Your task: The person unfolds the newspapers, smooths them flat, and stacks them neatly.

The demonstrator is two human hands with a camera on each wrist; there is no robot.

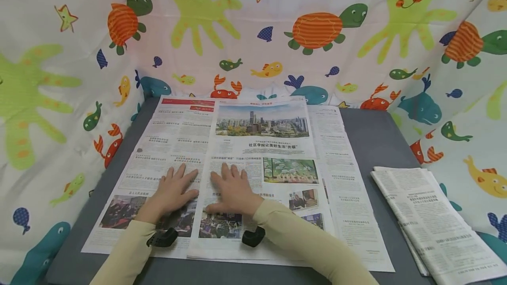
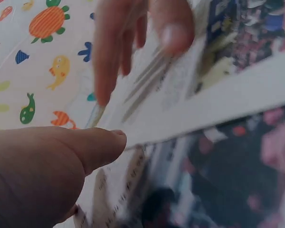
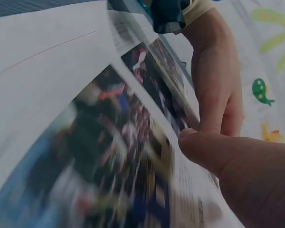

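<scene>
In the head view a folded newspaper sheet [image 1: 289,250] with a city skyline photo lies over a wider spread newspaper [image 1: 356,214]. My left hand [image 1: 172,195] is over the spread paper's left part, its fingers apart and pointing away from me. Beside it, my right hand [image 1: 233,190] spreads its fingers over the left part of the folded sheet. Neither hand grips anything. In the left wrist view, the left thumb [image 2: 99,145] overlaps the sheet's left edge. The right wrist view has the right thumb [image 3: 204,147] over the print, with the left hand [image 3: 216,95] beyond.
A stack of folded newspapers [image 1: 431,219] lies at the right, near the front edge of the grey table [image 1: 368,135]. A curtain [image 1: 253,21] printed with sea animals stands behind and along both sides. Each wrist carries a small black device [image 1: 253,236].
</scene>
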